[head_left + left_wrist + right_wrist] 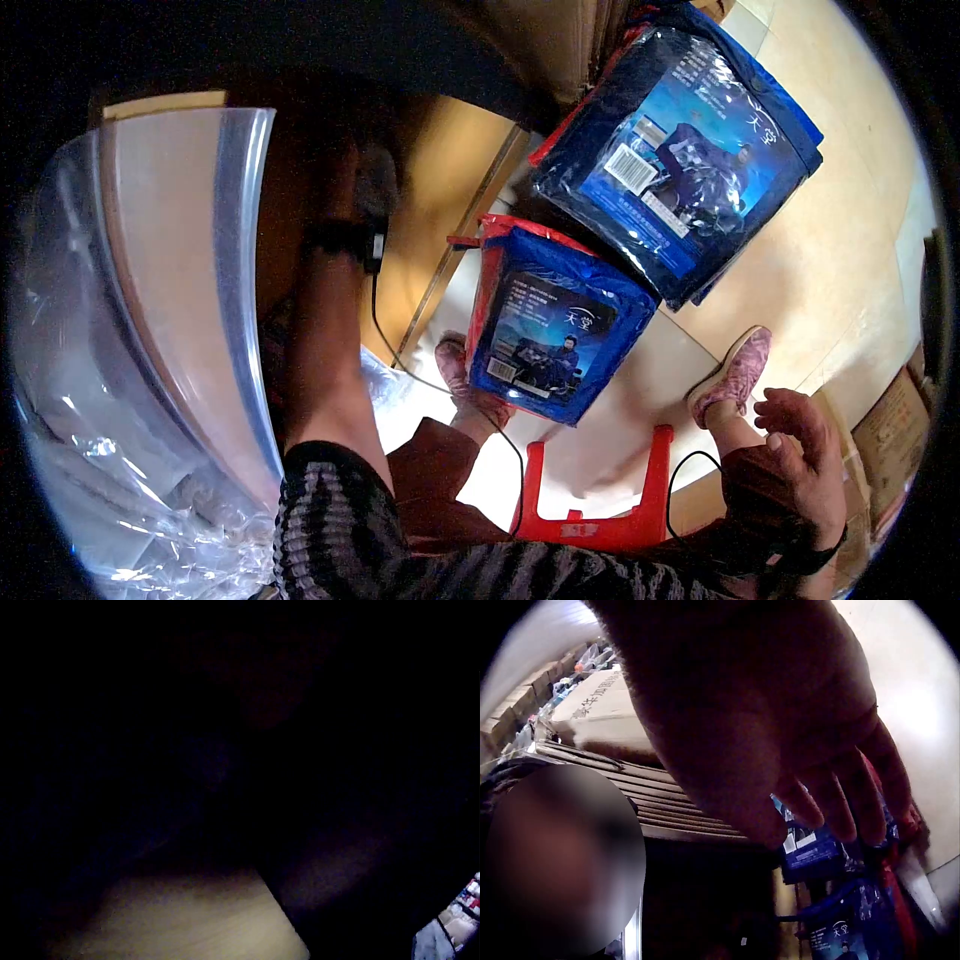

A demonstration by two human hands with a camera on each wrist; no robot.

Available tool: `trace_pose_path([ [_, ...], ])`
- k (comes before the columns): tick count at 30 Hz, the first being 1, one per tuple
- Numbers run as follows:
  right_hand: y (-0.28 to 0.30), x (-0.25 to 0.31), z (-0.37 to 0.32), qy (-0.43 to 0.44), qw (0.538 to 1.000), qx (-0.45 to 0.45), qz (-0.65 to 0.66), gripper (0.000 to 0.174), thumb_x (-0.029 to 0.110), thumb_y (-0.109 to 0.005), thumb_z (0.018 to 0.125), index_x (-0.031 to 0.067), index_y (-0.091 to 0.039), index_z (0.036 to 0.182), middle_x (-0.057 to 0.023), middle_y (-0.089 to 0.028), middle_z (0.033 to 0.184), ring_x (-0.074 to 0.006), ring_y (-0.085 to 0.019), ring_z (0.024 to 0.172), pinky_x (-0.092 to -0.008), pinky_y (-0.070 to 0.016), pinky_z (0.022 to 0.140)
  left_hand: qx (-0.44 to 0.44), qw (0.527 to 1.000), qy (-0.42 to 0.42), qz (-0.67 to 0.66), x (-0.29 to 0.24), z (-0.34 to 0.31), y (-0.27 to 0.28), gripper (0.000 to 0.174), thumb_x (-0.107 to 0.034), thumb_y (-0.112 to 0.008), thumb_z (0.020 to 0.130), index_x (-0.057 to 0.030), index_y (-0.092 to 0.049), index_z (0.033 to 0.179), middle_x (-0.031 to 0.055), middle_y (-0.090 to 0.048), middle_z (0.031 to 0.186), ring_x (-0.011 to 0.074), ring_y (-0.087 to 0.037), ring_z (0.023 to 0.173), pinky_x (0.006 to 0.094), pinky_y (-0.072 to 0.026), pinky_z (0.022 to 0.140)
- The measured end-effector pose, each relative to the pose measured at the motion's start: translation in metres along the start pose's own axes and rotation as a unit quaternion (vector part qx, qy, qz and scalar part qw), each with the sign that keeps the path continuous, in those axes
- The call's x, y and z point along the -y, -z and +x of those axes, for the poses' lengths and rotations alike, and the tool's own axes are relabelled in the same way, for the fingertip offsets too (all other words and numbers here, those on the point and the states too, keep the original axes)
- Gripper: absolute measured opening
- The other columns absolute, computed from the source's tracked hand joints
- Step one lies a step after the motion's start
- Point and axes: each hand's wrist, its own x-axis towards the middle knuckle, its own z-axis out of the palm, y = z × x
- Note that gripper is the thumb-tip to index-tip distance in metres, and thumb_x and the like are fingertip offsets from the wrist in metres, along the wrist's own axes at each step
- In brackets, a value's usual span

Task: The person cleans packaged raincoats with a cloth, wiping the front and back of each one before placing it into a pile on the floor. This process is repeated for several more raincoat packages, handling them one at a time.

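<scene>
In the head view my left forearm (pixel 330 350) reaches into deep shadow beside a wooden panel (pixel 450 190). The left hand beyond its wrist strap is lost in the dark, so I cannot tell what it holds. The left wrist view is nearly black, with a pale wooden surface (pixel 195 919) low in it. My right hand (pixel 805 455) hovers near the right knee, its fingers loosely bent and nothing in them. Two blue packages with rider pictures lie ahead: a smaller one (pixel 565 330) between the feet and a larger one (pixel 690 150) beyond it.
A red plastic stool (pixel 590 528) is between the legs. Clear plastic sheeting (pixel 130 400) bulges at the left. Cardboard boxes (pixel 890 440) stand at the far right. A black cable (pixel 420 378) runs from the left wrist. Stacked flattened cardboard (pixel 667 796) shows in the right wrist view.
</scene>
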Motion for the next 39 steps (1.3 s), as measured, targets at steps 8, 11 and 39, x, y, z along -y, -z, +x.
trace_pose_path([
  [8,-0.014,0.008,0.006,-0.006,0.999,0.016,-0.029,0.044,0.021,-0.059,0.084,-0.0048,-0.049,0.118,-0.0161,-0.061,0.104,-0.0225,-0.058,0.097,-0.0335,-0.0443,0.087,-0.019,0.997,-0.058,-0.037,-0.053,0.042,-0.01,0.042,-0.03,-0.053,0.087,-0.0057,-0.052,0.121,0.0164,-0.053,0.119,0.0325,-0.05,0.109,0.0424,-0.0396,0.094],
  [11,-0.016,0.007,0.006,-0.004,0.999,0.008,-0.052,0.043,0.021,-0.059,0.084,-0.005,-0.05,0.117,-0.0157,-0.062,0.102,-0.0223,-0.058,0.096,-0.0328,-0.0445,0.087,0.022,0.997,-0.06,-0.047,-0.065,0.028,-0.022,0.041,-0.029,-0.054,0.087,-0.0057,-0.053,0.12,0.0165,-0.054,0.118,0.0323,-0.051,0.108,0.0423,-0.0403,0.093],
  [39,-0.045,-0.002,-0.015,0.139,0.976,0.087,-0.146,0.029,0.008,-0.056,0.086,-0.0029,-0.054,0.113,-0.0124,-0.064,0.096,-0.021,-0.062,0.09,-0.0308,-0.0488,0.079,0.12,0.954,-0.252,0.106,-0.086,-0.128,-0.034,0.06,0.0,-0.054,0.075,-0.0236,-0.049,0.13,0.0074,-0.031,0.144,0.038,-0.019,0.136,0.0493,-0.0208,0.11],
])
